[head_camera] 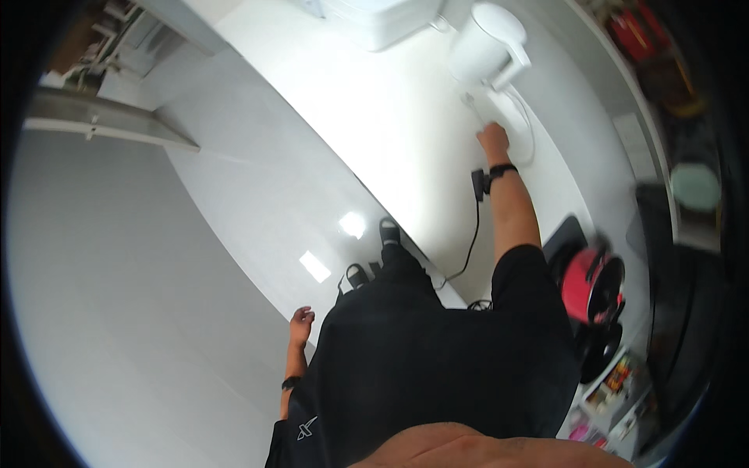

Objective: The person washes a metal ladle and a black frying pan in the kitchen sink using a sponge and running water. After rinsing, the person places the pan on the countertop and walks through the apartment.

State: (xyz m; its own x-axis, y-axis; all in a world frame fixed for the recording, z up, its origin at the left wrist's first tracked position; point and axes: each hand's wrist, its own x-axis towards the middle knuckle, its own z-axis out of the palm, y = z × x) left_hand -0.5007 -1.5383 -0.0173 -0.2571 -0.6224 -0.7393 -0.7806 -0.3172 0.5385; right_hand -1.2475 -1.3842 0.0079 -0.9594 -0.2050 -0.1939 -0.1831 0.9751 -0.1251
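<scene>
My right hand [495, 140] reaches out over the white countertop [392, 111], its fingers closed around the handle of a slim, pale utensil. The head of this utensil [468, 100] points toward the base of a white electric kettle [481, 50]; glare and blur hide whether it is a spoon or a fork. Down at my left side, away from the counter, my left hand [301, 323] hangs with loosely bent fingers and holds nothing.
A white tub [386, 26] stands beyond the kettle. To my right are a red pot [576, 286], a black pan [603, 351] and a shelf bearing a pale green round object [695, 186]. A black cable [475, 234] trails from my right wrist device over the counter.
</scene>
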